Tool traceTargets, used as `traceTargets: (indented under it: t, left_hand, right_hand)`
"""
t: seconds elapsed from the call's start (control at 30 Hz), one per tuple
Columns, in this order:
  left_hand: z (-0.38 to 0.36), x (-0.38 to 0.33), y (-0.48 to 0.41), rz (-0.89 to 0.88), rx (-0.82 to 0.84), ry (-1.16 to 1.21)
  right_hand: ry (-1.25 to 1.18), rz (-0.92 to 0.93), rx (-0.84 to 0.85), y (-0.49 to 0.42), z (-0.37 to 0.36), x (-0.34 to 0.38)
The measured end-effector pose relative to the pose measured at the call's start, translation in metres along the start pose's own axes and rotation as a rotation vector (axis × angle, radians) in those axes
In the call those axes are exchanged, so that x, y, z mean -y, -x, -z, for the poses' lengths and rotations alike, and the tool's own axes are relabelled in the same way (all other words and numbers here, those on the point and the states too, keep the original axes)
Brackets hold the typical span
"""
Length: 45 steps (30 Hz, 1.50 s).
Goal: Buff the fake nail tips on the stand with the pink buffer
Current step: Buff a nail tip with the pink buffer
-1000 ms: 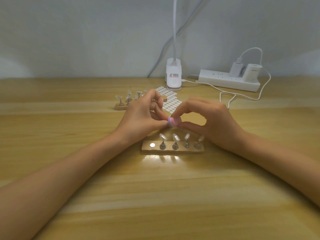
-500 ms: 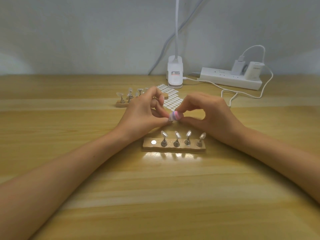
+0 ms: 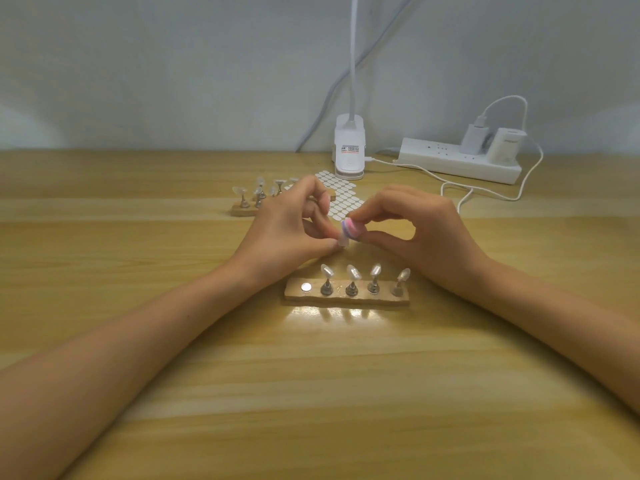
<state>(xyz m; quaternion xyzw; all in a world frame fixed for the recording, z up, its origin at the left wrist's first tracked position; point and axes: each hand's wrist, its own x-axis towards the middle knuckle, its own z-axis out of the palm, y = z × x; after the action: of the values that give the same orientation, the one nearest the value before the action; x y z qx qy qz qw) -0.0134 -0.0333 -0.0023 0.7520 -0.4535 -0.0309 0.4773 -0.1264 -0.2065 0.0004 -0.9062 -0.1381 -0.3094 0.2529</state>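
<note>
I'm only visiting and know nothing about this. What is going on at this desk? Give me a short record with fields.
Left hand: pinches one clear nail tip, lifted off the stand
Right hand: pinches the pink buffer against that tip
Near stand: four tips on pegs, one bare metal spot at its left end
Behind: second stand, sticker sheet, lamp clip, power strip

Pink buffer (image 3: 352, 229) against clear nail tip (image 3: 343, 241)

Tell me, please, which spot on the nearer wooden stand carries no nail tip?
The leftmost spot on the nearer stand: only a flat metal disc shows there, while the other four each hold an upright tip.
</note>
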Motion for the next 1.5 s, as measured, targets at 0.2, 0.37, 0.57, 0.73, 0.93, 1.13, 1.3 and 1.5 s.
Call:
traceTargets:
  t: [0.2,0.37,0.57,0.73,0.93,1.13,1.3,1.5]
  left_hand:
    - [-0.0002,0.0015,-0.0007,0.005,0.009,0.010]
    - [-0.0003,0.0020,-0.0006,0.005,0.003,0.019]
    - [-0.0012,0.0044,-0.0028,0.054,0.018,0.047]
    - [-0.0003,0.0034,-0.0031,0.070,0.026,0.033]
    - [-0.0005,0.0034,-0.0033,0.077,0.016,0.010]
    - [-0.0001,0.0034,-0.0036,0.075,0.021,0.014]
    - [-0.0001,0.0022,-0.0030,0.075,0.016,0.028]
    - [0.0004,0.0019,-0.0022,0.070,0.014,0.033]
  right_hand:
    - [0.013,0.012,-0.001,0.0000,0.0009,-0.0010]
    - [-0.012,-0.026,-0.004,-0.0002,0.0020,-0.0018]
    - [0.009,-0.001,0.033,0.0013,0.0032,0.0000]
    - [0.042,0.048,0.070,0.0012,0.0019,0.0032]
    - [0.057,0.051,0.067,0.0021,0.0026,0.0016]
    - [0.067,0.073,0.065,0.0021,0.0024,0.0021]
    - [0.074,0.027,0.056,0.0044,0.0068,0.0002]
    - [0.052,0.037,0.077,0.0028,0.0060,0.0016]
